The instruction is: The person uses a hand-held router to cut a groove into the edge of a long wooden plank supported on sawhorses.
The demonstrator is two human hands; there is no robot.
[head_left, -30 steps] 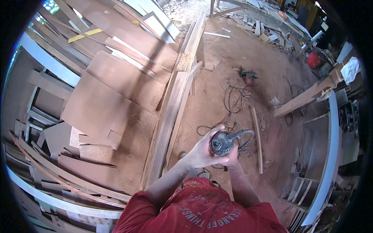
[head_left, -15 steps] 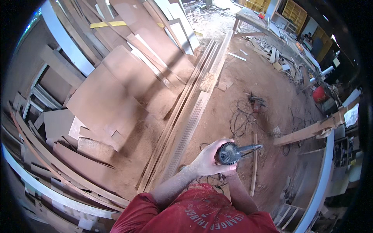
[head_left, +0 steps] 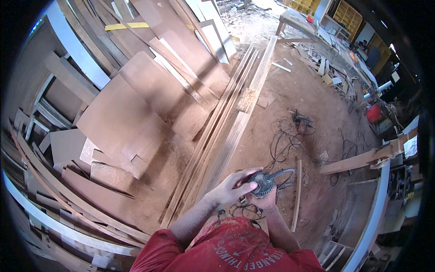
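Just in front of my red shirt, I hold a corded power tool (head_left: 263,185) whose round, dark, ribbed end faces up. Its cable leaves the end toward the right and bends down. My left hand (head_left: 233,187) wraps the tool from the left, thumb lying across the ribbed end. From below and the right, my right hand (head_left: 266,200) is closed round the body, its fingers partly hidden by the tool. The tool's lower end is out of sight. To the left of my hands run long wooden boards (head_left: 229,145), with a heap of shavings (head_left: 247,99) on them.
Another power tool (head_left: 301,123) lies on the dusty floor amid tangled black cables (head_left: 278,143). A thin wooden strip (head_left: 297,195) lies to my right. Large brown panels (head_left: 120,111) lean at the left. A wooden beam (head_left: 358,157) juts in from the right; a workbench (head_left: 299,25) stands far off.
The tool has tilted in my hands, and its cable now curves down. My left thumb has come over onto its ribbed end. Both hands have shifted slightly.
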